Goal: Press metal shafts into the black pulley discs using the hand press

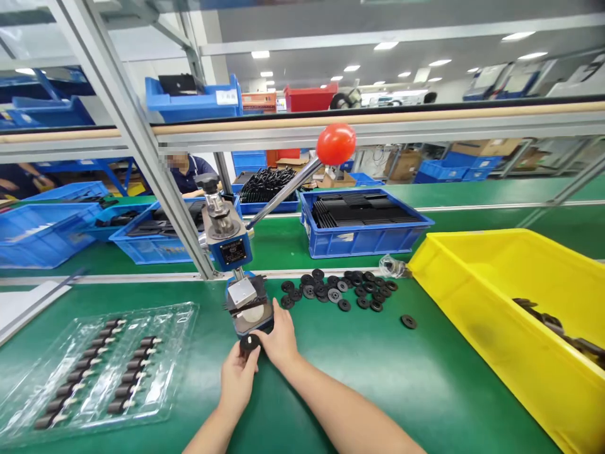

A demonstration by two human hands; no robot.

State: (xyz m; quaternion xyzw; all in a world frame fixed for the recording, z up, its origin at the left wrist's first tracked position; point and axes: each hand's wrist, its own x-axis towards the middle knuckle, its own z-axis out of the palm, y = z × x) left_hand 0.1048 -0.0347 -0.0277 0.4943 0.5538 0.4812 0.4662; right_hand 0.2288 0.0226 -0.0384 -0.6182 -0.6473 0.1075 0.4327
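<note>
My left hand [237,378] grips a black round part with a small white piece at its centre [249,342], just in front of the press. My right hand [281,340] lies along the right side of the press base, fingers stretched out and thumb apart, its tip at the edge of the round part. Whether the thumb presses on it I cannot tell. The hand press [234,252] stands upright, with a red ball knob [336,144] on its raised lever. Under its ram is a metal block [242,292] above a pale round piece [253,313].
Several black discs [334,295] lie right of the press. A clear tray [174,378] at left holds rows of dark cylinders with white shafts. A yellow bin [472,302] stands right. Blue bins [363,243] line the back. A person [189,170] sits beyond the frame post [137,139].
</note>
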